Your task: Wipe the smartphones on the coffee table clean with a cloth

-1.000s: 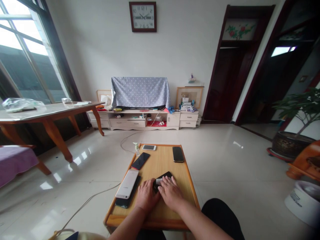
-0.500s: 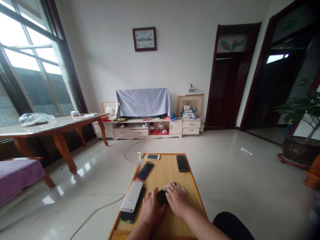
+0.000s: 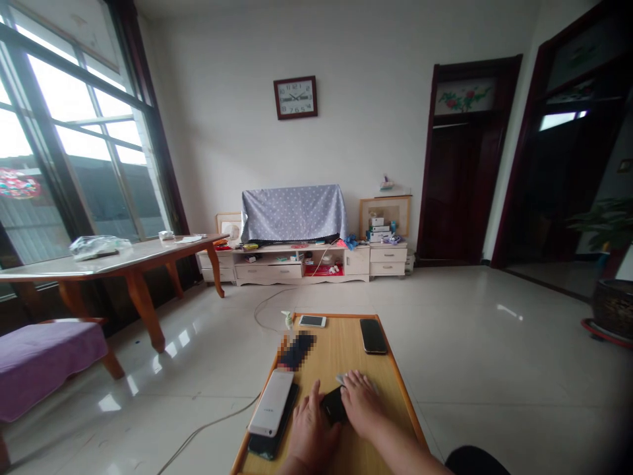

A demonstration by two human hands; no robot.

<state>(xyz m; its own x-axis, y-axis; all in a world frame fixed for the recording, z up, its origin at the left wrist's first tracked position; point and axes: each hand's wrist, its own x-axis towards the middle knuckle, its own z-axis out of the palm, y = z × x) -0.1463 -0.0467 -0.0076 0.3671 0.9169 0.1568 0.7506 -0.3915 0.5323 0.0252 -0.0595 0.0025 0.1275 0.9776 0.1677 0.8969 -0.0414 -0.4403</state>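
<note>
My left hand (image 3: 312, 435) and my right hand (image 3: 361, 404) rest at the near end of a low wooden table (image 3: 346, 346). Between them lies a black phone (image 3: 333, 406), touched by both hands. A pale flat piece (image 3: 345, 379) shows just past my right fingers. To my left, a white phone (image 3: 271, 402) lies on a dark phone (image 3: 271, 448). Farther along are a blurred dark phone (image 3: 297, 351), a black phone (image 3: 373, 336) and a white-framed phone (image 3: 312, 321).
A small pump bottle (image 3: 287, 320) stands beyond the low table's far corner. A cable (image 3: 212, 422) runs across the tiled floor. A long table (image 3: 109, 264) and a purple-covered bench (image 3: 44, 356) stand at left. A cream cabinet (image 3: 301, 270) stands against the back wall.
The whole view has tilted upward, so the table and hands sit lower in the frame. The pale piece has shifted from the black phone's left side to beyond my right fingers.
</note>
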